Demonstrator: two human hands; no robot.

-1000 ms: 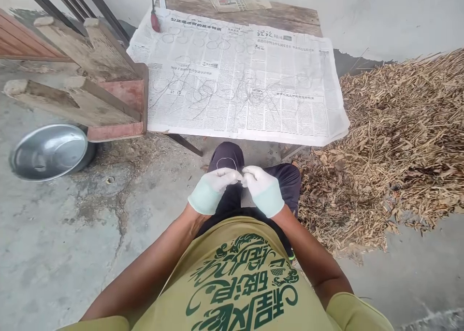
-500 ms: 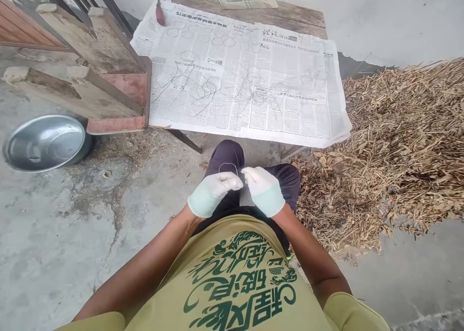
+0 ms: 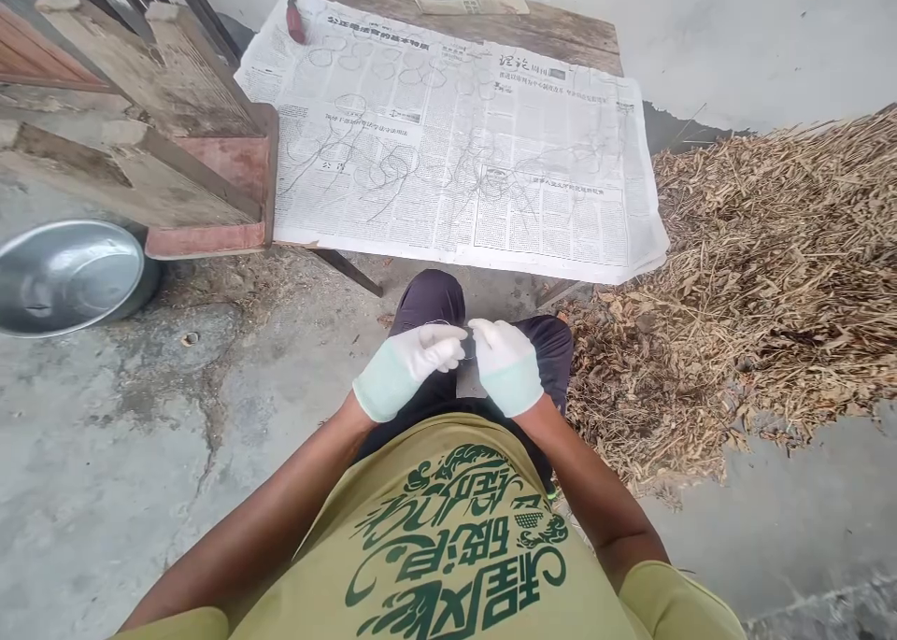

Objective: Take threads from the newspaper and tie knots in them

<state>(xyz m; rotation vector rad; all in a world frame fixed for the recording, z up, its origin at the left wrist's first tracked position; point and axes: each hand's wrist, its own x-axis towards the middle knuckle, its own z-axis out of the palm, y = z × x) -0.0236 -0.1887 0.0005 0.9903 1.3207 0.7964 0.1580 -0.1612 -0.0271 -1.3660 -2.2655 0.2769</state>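
Both hands wear white gloves with pale green cuffs and meet over my lap. My left hand is closed, pinching a thin wire; only a short curve of it shows above the fingers. Close beside it, fingertips nearly touching, my right hand is also closed in a pinch at the wire, most of which the fingers hide. In front of me, newspaper covers a table, with several thin wire rings along its far part and loose tangles of wire nearer to me.
A red-handled pointed tool lies at the newspaper's far left corner. Left of the table stands a wooden piece of furniture with its legs pointing out, and a metal basin on the concrete floor. Dry stalks are heaped at the right.
The wire loop that stood up above my left hand has tipped down and now shows only as a thin arc. Both hands stay together; the whole view has shifted slightly.
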